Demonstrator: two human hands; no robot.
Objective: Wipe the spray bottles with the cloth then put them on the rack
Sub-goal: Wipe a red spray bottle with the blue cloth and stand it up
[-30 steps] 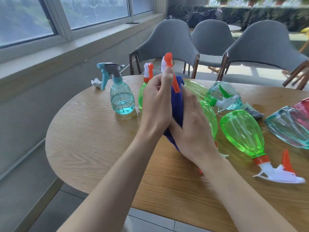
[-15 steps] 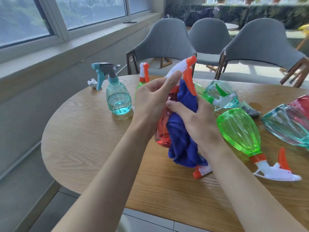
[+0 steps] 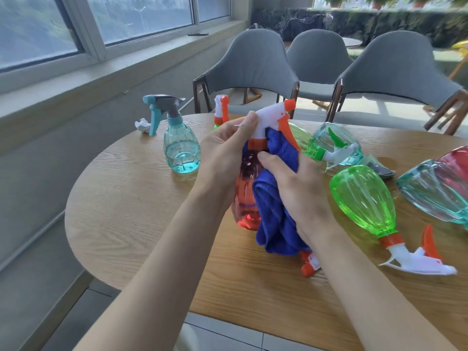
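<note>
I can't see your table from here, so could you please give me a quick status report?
Left grip holds red bottle at the neck. Right grip holds blue cloth against it. No rack in view; green bottle lying close right.

The blue cloth (image 3: 276,211) covers most of one lying bottle (image 3: 310,265); the rightmost red bottle (image 3: 457,160) is cropped.

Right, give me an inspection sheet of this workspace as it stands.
Surface: wooden table, rounded edge.
Job's things: red bottle in hand, blue cloth against its side; teal bottle standing left; green bottle lying right, more bottles lying beyond it; no rack seen.
Clutter: small white crumpled scrap at the far left edge.
Grips: left hand holds the red bottle at its neck; right hand holds the blue cloth.
Cables: nothing seen.
Surroundings: grey chairs behind the table; window at left.
</note>
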